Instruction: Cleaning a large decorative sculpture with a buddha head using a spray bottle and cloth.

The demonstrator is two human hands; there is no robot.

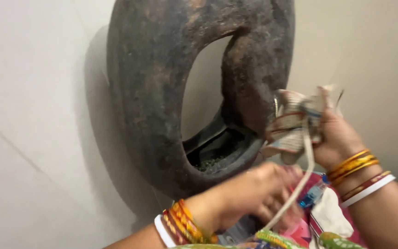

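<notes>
Up close, we see our right hand clenched around a crumpled wad of paper and cloth, fingers pressed together on it, held just beside the inner rim of a big dark, rusty ring-shaped metal object that stands against a pale wall. A whitish cord hangs from the wad down toward our left hand, which is blurred; its fingers seem curled near the cord, but we cannot tell whether they pinch it. Both wrists wear bangles. Colourful fabric lies beneath our hands at the lower edge.
</notes>
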